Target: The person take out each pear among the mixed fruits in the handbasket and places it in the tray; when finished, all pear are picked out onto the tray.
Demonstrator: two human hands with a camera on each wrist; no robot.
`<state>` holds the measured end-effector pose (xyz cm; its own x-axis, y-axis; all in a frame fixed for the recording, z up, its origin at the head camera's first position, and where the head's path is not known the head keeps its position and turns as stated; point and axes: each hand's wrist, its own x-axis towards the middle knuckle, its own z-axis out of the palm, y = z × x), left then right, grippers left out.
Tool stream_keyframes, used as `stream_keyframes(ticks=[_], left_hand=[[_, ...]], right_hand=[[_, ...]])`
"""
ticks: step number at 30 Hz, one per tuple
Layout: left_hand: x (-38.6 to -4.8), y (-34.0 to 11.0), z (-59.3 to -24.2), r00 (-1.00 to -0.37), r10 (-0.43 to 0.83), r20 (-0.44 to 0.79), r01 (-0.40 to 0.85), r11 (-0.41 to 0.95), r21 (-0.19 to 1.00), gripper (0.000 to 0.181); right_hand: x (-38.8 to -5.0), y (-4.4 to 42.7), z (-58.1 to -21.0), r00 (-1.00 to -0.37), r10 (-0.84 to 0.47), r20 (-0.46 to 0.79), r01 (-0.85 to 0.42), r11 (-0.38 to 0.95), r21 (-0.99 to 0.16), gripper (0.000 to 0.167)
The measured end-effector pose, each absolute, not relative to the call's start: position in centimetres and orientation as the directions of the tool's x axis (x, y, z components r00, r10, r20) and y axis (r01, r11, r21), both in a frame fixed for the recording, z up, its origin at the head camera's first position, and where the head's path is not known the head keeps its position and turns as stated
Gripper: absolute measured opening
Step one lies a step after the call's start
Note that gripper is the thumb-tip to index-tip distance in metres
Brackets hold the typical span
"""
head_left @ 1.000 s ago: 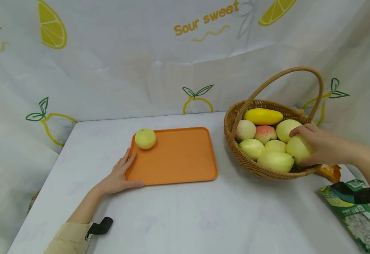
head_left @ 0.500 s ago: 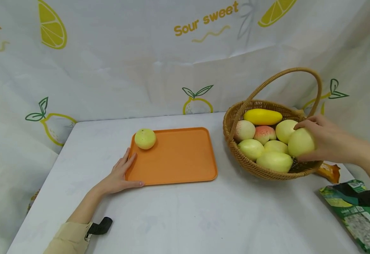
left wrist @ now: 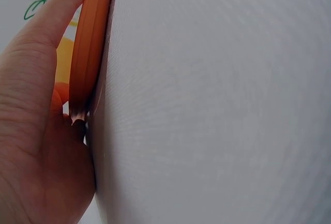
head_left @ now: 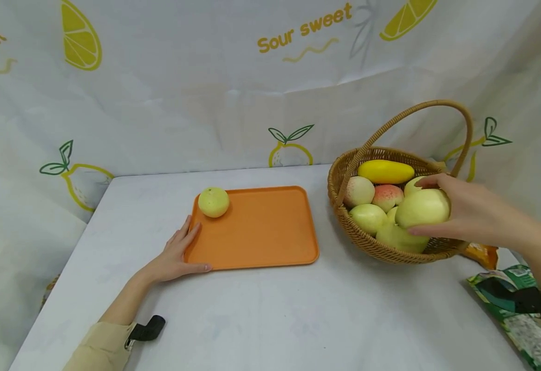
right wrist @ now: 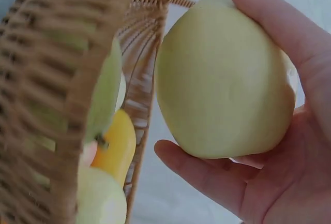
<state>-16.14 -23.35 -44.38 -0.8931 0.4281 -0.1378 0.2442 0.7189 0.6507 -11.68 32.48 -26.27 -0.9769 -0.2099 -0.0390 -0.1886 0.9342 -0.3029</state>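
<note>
Right hand (head_left: 476, 211): you're pinching the pale-green fruit (head_left: 422, 208) between thumb and fingers.
Left hand (head_left: 176, 257): you're resting it spread at the near-left corner of the orange tray (head_left: 261, 232).
Pale-green fruit: hovering over the wicker basket (head_left: 367, 247), well right of your left hand.

A pale green fruit (right wrist: 222, 84) is gripped by the right hand (right wrist: 300, 164) near a wicker basket (right wrist: 23, 100), in which a yellow fruit (right wrist: 120, 144) and other pale fruits (right wrist: 103, 198) are partly seen.
</note>
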Motion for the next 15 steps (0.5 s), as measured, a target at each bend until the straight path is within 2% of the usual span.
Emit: stream_keyframes(ticks=[7,15], left_hand=[[-16.1,-23.3,-44.4,-0.893,0.428,-0.137,0.243,0.716,0.654,0.110],[-16.1,-23.3,-44.5,-0.894,0.428,-0.132,0.243,0.712,0.659,0.110]], right_hand=[[-10.7,29.1,-26.2,-0.961,-0.270,0.067,-0.272,0.867,-0.417,0.064],[-10.5,26.1,-26.6,-0.954,-0.299,0.020,-0.271,0.831,-0.485,0.069]])
